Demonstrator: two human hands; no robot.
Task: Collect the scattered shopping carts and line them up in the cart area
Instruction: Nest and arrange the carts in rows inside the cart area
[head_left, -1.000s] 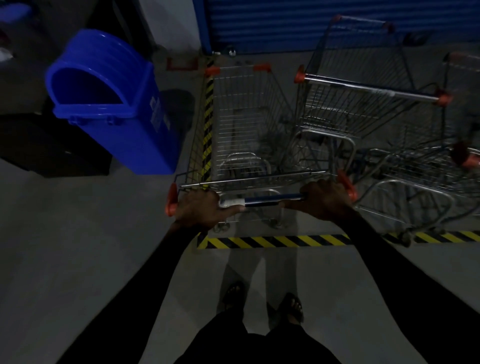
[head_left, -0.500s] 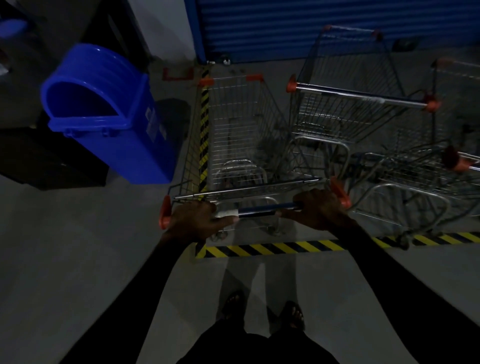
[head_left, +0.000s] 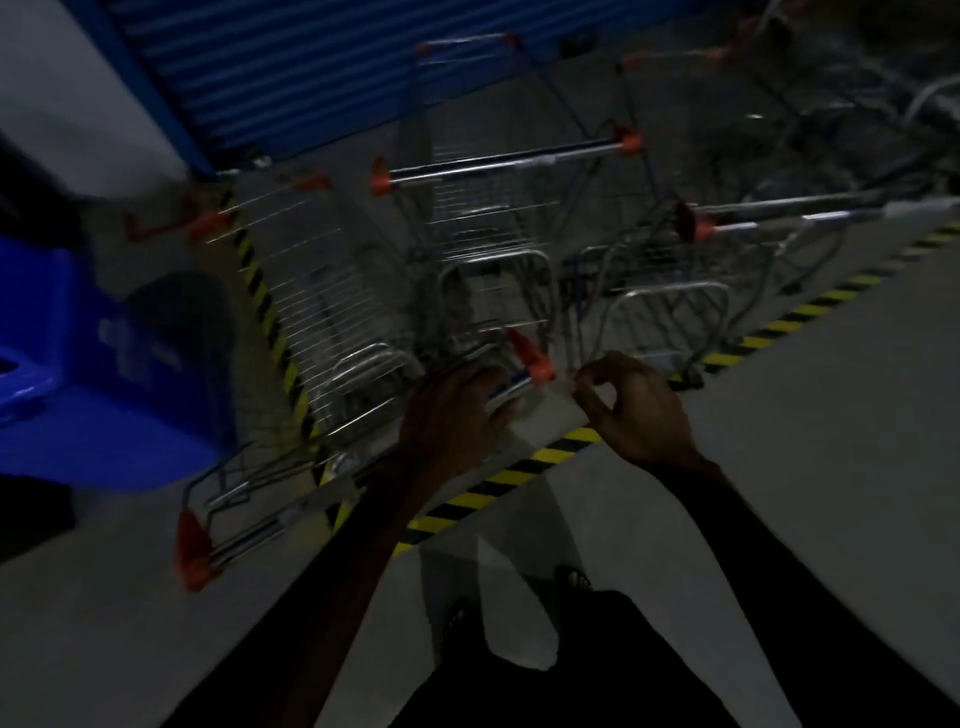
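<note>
A blue bin (head_left: 98, 364) stands just left of the nearest cart (head_left: 322, 332), and a blue roller shutter (head_left: 291, 67) closes off the far side of the bay. Yellow-and-black floor tape (head_left: 545, 457) runs under the cart's handle end and away to the right, with another strip (head_left: 260, 291) along the cart's left side.

The nearest cart sits inside the taped area, its long axis running from the handle bar (head_left: 249, 535) near the person toward the shutter, nose pointing at the shutter. The view is tilted and blurred.

The left hand (head_left: 457, 415) lies on the right end of the handle bar, fingers spread over it beside the orange end cap (head_left: 535, 358); whether it grips I cannot tell. The right hand (head_left: 634, 410) is off the bar, holding nothing, fingers loosely curled.

At least 3 carts show: the nearest, a 2nd cart (head_left: 498, 197) to its right, and a 3rd cart (head_left: 753, 228) further right, with more blurred wire frames beyond.
</note>
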